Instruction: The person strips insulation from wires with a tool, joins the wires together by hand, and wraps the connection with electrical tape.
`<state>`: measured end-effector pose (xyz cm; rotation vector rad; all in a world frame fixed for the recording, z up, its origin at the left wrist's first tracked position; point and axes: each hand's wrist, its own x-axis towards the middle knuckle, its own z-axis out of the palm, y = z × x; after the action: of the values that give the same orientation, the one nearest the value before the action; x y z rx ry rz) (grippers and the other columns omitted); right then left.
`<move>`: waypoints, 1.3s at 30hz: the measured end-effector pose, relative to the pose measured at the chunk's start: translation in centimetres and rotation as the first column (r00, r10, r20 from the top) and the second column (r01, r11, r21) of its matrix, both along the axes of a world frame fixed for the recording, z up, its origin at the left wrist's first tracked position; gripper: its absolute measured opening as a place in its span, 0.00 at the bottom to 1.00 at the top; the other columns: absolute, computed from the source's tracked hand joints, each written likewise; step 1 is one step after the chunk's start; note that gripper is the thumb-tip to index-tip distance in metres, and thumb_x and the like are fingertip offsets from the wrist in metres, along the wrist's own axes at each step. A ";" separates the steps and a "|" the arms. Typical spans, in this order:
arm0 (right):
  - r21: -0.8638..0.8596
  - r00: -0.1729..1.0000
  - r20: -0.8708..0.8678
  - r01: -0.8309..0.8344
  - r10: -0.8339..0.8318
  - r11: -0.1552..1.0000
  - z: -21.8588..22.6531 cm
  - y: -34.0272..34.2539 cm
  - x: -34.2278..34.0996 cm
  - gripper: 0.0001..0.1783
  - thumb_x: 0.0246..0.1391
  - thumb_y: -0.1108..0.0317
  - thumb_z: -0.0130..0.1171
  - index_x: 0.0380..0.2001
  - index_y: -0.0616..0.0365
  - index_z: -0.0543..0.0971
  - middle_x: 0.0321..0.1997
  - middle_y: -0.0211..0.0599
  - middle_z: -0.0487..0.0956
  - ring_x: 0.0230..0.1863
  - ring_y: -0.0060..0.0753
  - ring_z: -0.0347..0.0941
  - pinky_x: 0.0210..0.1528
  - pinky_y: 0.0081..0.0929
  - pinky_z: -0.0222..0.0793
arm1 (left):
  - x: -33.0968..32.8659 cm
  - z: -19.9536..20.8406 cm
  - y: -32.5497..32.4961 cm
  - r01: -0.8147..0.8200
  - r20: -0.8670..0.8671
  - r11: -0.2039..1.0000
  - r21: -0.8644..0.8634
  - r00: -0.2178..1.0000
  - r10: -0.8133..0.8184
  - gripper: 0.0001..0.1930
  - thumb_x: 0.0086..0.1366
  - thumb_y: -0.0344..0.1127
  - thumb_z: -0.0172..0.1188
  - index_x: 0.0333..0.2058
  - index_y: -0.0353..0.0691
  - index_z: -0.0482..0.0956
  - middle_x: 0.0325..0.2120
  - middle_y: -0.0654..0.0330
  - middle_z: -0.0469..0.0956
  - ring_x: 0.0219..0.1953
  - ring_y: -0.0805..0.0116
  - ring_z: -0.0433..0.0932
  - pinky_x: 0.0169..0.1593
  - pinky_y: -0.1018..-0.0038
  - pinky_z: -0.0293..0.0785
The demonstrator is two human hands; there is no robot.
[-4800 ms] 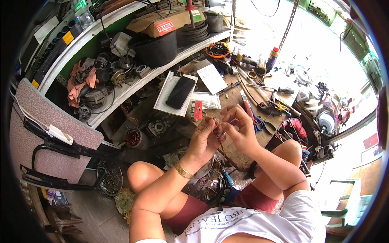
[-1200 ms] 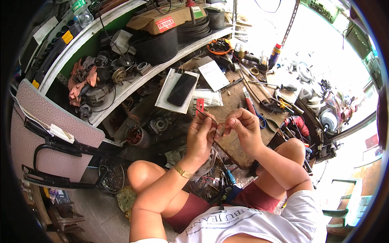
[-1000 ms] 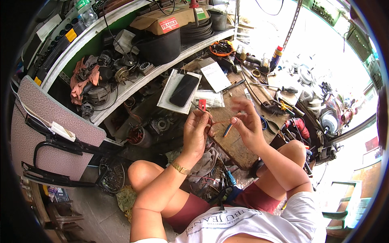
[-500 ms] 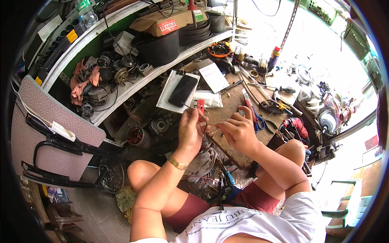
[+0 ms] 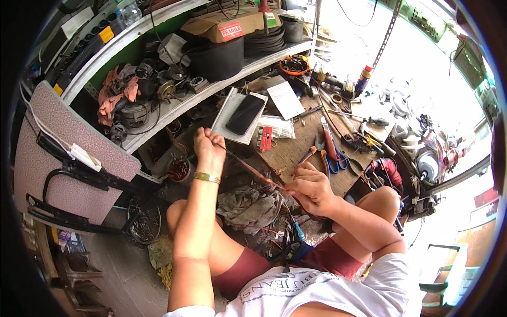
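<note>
A thin copper-coloured wire runs slantwise between my two hands, above the floor in front of the low wooden table. My left hand is closed on its upper left end, with a gold-coloured watch or bracelet at the wrist. The fingers of my right hand pinch the lower right end. Close by on the table lie pliers with orange and blue handles, a red-handled tool and blue-handled scissors. A dark smartphone rests on a white pad, beside a small red card.
A metal shelf holding motor parts and a black tub stands at the left. Grey rags and wire scraps cover the floor between my legs. A spray can stands at the table's far side, and a pinkish padded panel leans left.
My hands have drawn apart. The left hand has moved left and turned, and a longer stretch of wire now shows between them. My right hand has shifted slightly down.
</note>
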<state>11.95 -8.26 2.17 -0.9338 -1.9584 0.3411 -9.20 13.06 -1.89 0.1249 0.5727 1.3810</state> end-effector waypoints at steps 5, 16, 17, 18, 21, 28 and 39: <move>-0.184 0.707 -0.698 -0.327 0.111 0.927 0.7 0.6 -0.5 0.14 0.60 0.62 0.45 0.24 0.57 0.70 0.51 0.50 0.72 0.59 0.47 0.62 0.59 0.44 0.55 | 3.0 -2.0 -3.1 0.169 -0.073 0.976 -0.134 0.981 -0.180 0.11 0.70 0.41 0.43 0.27 0.47 0.64 0.17 0.70 0.63 0.14 0.80 0.56 0.15 0.84 0.52; -0.157 -0.176 -0.935 -0.570 -0.307 0.806 2.4 1.4 3.2 0.11 0.54 0.67 0.39 0.18 0.49 0.62 0.11 0.25 0.55 0.13 0.21 0.48 0.20 0.22 0.46 | 1.2 -6.1 -2.0 0.071 -0.789 0.939 0.338 0.565 0.241 0.02 0.67 0.34 0.47 0.34 0.45 0.65 0.22 0.69 0.63 0.18 0.76 0.60 0.21 0.75 0.60; -0.163 -0.153 -0.941 -0.575 -0.301 0.802 2.5 1.2 4.0 0.11 0.55 0.67 0.39 0.18 0.48 0.62 0.10 0.24 0.55 0.12 0.20 0.47 0.20 0.22 0.46 | 1.2 -7.3 -1.6 0.114 -0.853 0.895 0.432 0.375 0.364 0.02 0.66 0.32 0.48 0.33 0.43 0.66 0.23 0.65 0.67 0.20 0.68 0.65 0.27 0.70 0.64; -0.164 -0.138 -0.946 -0.576 -0.292 0.801 2.5 0.8 4.9 0.11 0.55 0.67 0.39 0.18 0.48 0.62 0.10 0.24 0.55 0.12 0.20 0.46 0.19 0.22 0.46 | 1.4 -7.5 -1.7 0.155 -0.857 0.845 0.511 0.161 0.489 0.03 0.65 0.31 0.49 0.33 0.40 0.67 0.24 0.61 0.71 0.22 0.60 0.70 0.33 0.65 0.68; -0.214 -0.154 -0.929 -0.520 -0.338 0.827 3.0 -0.1 7.2 0.12 0.55 0.67 0.38 0.17 0.48 0.62 0.10 0.23 0.54 0.10 0.20 0.44 0.18 0.21 0.45 | 1.3 -8.4 -3.3 0.311 -0.884 0.860 0.404 -0.109 0.455 0.03 0.64 0.31 0.49 0.33 0.38 0.67 0.24 0.54 0.74 0.26 0.55 0.74 0.33 0.65 0.68; -0.123 -0.218 -0.906 -0.684 -0.363 0.719 2.6 0.2 9.4 0.12 0.54 0.68 0.38 0.17 0.49 0.64 0.10 0.23 0.55 0.10 0.20 0.47 0.18 0.23 0.48 | -0.2 -10.5 -5.0 0.689 -0.991 0.723 0.056 -0.049 0.124 0.08 0.60 0.35 0.52 0.32 0.36 0.74 0.27 0.51 0.77 0.32 0.55 0.77 0.38 0.66 0.71; -0.235 -0.111 -0.883 -0.737 -0.457 0.633 0.3 0.5 5.2 0.12 0.56 0.64 0.39 0.19 0.50 0.65 0.12 0.29 0.58 0.13 0.26 0.51 0.22 0.25 0.51 | 7.5 1.9 -15.8 0.838 -0.770 0.165 0.521 0.378 0.515 0.26 0.61 0.34 0.54 0.57 0.36 0.59 0.44 0.51 0.70 0.45 0.56 0.70 0.50 0.65 0.65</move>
<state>17.17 -7.79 2.43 -0.4048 -0.1801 1.6683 -1.67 -2.71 0.04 2.2852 0.3457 0.9596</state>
